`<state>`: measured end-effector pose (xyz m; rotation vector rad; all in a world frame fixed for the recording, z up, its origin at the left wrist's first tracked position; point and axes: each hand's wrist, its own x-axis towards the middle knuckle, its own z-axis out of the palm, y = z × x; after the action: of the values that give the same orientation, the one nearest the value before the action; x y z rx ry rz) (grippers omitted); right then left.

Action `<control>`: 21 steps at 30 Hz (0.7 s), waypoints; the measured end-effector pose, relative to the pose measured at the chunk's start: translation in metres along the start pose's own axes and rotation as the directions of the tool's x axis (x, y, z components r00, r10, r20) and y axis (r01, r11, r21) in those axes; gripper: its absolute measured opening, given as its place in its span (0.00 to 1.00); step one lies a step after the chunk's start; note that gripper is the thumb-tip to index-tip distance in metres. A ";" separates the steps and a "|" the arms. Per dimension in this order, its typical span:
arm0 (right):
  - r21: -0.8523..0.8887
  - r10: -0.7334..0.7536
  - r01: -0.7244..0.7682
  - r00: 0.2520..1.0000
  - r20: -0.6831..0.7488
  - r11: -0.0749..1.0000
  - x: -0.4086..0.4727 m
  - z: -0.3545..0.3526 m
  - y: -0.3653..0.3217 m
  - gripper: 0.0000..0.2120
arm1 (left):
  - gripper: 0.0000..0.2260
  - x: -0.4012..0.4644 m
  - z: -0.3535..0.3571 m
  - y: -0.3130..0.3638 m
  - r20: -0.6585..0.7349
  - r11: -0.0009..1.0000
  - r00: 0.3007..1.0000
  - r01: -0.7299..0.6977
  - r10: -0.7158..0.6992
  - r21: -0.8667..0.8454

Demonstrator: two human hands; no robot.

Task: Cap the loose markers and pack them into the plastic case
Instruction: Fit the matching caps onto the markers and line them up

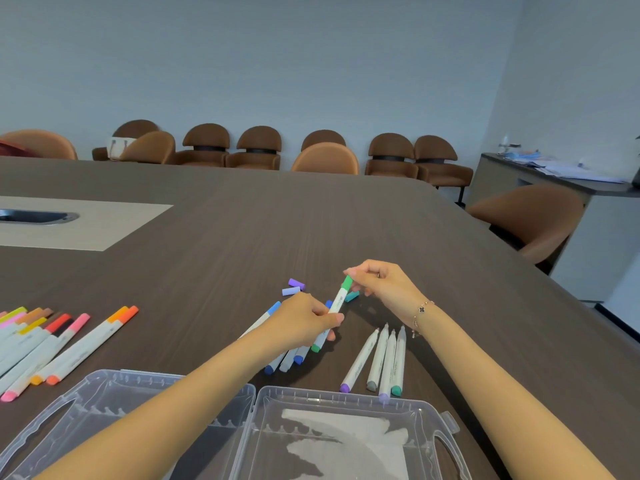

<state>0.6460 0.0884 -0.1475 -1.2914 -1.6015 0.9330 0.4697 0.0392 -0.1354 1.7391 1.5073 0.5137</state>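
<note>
My left hand (pixel 304 320) grips a white green marker (pixel 337 301) by its barrel, along with a few blue capped markers (pixel 291 358) under it. My right hand (pixel 381 282) pinches the green cap (pixel 347 282) on the marker's upper end. Two purple caps (pixel 294 286) and a teal cap (pixel 352 296) lie loose on the table just beyond. Several uncapped markers (pixel 381 362) lie side by side to the right of my left hand. The clear plastic case (pixel 263 396) lies open at the near edge, with no markers in it.
Several capped markers in pink, orange, red and yellow (pixel 52 344) lie in a row at the left. The dark wooden table (pixel 277 220) has a pale inset panel (pixel 86 223) at far left. Brown chairs (pixel 256 147) line the far wall.
</note>
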 end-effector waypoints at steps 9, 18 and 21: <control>0.038 -0.032 0.034 0.999 -0.044 0.999 0.000 -0.003 0.002 0.10 | 0.14 0.005 0.006 0.009 -0.038 0.999 0.998 0.039 -0.040 -0.009; -0.031 0.026 -0.033 0.980 -0.199 0.999 -0.001 -0.020 0.008 0.09 | 0.22 -0.005 0.019 -0.006 -0.080 0.890 0.997 0.016 0.023 0.456; -0.047 0.061 -0.075 0.969 -0.238 0.996 -0.001 -0.026 0.017 0.09 | 0.19 -0.006 0.020 0.000 -0.084 0.895 0.994 -0.022 0.066 0.445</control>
<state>0.6766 0.0917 -0.1544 -1.4467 -1.4142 0.7484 0.4830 0.0276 -0.1469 2.1256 1.7590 0.2900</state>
